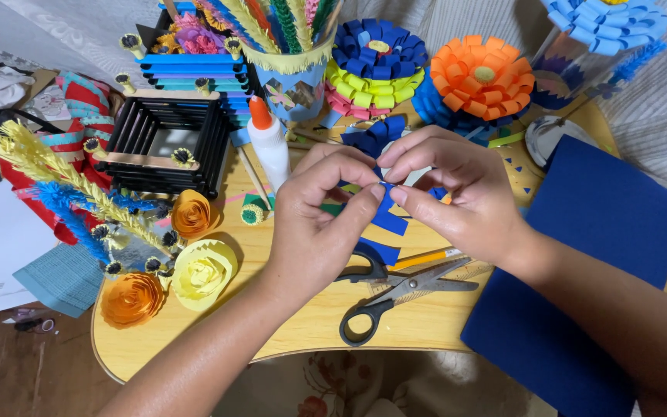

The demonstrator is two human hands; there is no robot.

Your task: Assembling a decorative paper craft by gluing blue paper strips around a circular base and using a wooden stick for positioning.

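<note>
I hold a small dark blue paper strip [388, 217] between my two hands, just above the middle of the round wooden table [303, 324]. My left hand [319, 224] pinches it from the left, thumb and forefinger closed on the paper, the other fingers curled loosely above. My right hand [457, 193] meets it from the right, its thumb and forefinger tips pressed to the same strip, so the fingertips of both hands nearly touch. Part of the strip hangs down below my fingers.

Just below my hands lie black-handled scissors [395, 297], blades partly open and pointing right, with a yellow pencil [426, 257] beside them. Under my right forearm lies a large dark blue paper sheet [604, 255], reaching over the table's right edge.

Just left of my left hand stands a white glue bottle [268, 147] with an orange cap. Beyond it sits a black slatted box [167, 143]. Near the table's left edge lie a yellow paper rose [204, 274] and two orange paper roses [131, 300], beside feathery yellow and blue paper stems [63, 193].

Behind my hands stand looped paper flowers: a blue and yellow one [377, 66], an orange one [482, 76] and a light blue one [607, 23] at the far right. A light blue paper cup [295, 85] holds more stems.
</note>
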